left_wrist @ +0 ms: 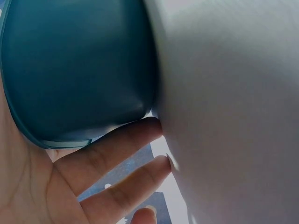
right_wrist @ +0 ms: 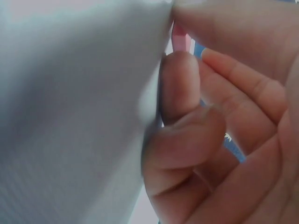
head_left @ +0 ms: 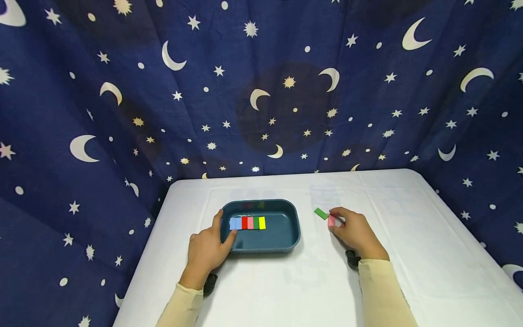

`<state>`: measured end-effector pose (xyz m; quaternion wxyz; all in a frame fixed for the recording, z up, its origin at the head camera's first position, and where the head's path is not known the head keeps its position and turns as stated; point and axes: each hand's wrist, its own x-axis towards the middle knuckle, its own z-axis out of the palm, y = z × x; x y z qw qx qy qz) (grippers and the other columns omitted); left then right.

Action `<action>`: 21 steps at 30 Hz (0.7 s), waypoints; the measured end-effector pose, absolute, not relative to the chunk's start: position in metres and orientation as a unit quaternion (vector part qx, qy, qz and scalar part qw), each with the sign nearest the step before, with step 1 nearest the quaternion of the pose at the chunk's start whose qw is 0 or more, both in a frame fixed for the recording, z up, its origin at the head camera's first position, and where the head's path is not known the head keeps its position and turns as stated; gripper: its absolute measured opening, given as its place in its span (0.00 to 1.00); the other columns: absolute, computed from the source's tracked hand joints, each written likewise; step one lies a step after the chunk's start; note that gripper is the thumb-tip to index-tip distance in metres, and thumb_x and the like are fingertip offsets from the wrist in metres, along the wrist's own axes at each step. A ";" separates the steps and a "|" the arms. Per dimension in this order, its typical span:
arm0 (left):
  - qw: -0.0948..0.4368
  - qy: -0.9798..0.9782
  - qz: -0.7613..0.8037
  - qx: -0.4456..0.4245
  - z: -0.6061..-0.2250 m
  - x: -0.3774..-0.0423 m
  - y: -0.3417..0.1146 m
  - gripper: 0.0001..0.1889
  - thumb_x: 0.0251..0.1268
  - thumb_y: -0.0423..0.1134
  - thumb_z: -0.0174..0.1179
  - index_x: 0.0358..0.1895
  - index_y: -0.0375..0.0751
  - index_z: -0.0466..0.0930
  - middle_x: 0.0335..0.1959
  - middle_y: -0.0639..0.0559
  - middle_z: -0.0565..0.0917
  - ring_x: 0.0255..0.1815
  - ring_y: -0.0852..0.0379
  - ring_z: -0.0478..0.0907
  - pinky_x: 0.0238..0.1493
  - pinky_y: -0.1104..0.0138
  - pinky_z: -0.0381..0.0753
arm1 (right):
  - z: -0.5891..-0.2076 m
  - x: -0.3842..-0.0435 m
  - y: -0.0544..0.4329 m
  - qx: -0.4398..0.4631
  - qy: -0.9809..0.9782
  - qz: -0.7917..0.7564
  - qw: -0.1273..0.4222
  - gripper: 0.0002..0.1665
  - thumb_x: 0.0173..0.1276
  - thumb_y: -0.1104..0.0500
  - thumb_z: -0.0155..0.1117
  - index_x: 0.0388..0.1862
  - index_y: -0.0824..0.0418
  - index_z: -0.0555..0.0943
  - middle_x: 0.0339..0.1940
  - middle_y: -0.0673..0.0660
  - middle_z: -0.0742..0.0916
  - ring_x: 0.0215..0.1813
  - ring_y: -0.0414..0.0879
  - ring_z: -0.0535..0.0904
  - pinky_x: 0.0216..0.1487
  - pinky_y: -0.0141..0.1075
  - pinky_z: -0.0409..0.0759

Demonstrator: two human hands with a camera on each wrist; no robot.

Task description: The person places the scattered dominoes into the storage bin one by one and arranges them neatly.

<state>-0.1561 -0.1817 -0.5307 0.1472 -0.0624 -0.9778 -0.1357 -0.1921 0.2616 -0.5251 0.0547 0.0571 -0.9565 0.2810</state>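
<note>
A dark teal rectangular tray (head_left: pixel 282 234) stands on the table. Inside it lies a side-by-side row of small flat blocks: two light blue (head_left: pixel 235 223), then red (head_left: pixel 244 223), pink (head_left: pixel 250 223), green (head_left: pixel 256 223) and yellow (head_left: pixel 262 223). My left hand (head_left: pixel 209 247) holds the tray's left end, thumb at the near rim and fingers along the outer wall. To the right of the tray, my right hand (head_left: pixel 354 230) pinches a pink block (head_left: pixel 331 220) between thumb and fingers at the tabletop. Close to those fingertips lies a loose green block (head_left: pixel 321 213).
A white cloth covers the table (head_left: pixel 310 286). Behind it and at both sides hangs a dark blue curtain (head_left: pixel 261 91) with moons and stars. Each wrist carries a small black device, such as the left one (head_left: pixel 210 284).
</note>
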 end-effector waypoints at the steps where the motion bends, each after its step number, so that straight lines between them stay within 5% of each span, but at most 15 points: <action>1: 0.148 -0.978 -0.136 -0.062 -0.531 -0.156 -0.182 0.44 0.74 0.69 0.54 0.82 0.44 0.61 0.33 0.43 0.89 0.29 0.44 0.86 0.31 0.47 0.73 | -0.525 -0.192 0.262 0.059 -0.957 0.280 0.055 0.31 0.63 0.58 0.80 0.64 0.60 0.83 0.28 0.51 0.82 0.29 0.46 0.73 0.38 0.45 0.71; 21: 0.139 -0.979 -0.138 -0.059 -0.528 -0.161 -0.185 0.44 0.73 0.69 0.54 0.82 0.44 0.62 0.35 0.42 0.89 0.31 0.44 0.87 0.31 0.47 0.72 | -0.524 -0.195 0.258 0.054 -0.958 0.277 0.056 0.31 0.63 0.57 0.80 0.65 0.60 0.83 0.29 0.51 0.82 0.29 0.46 0.73 0.38 0.45 0.70</action>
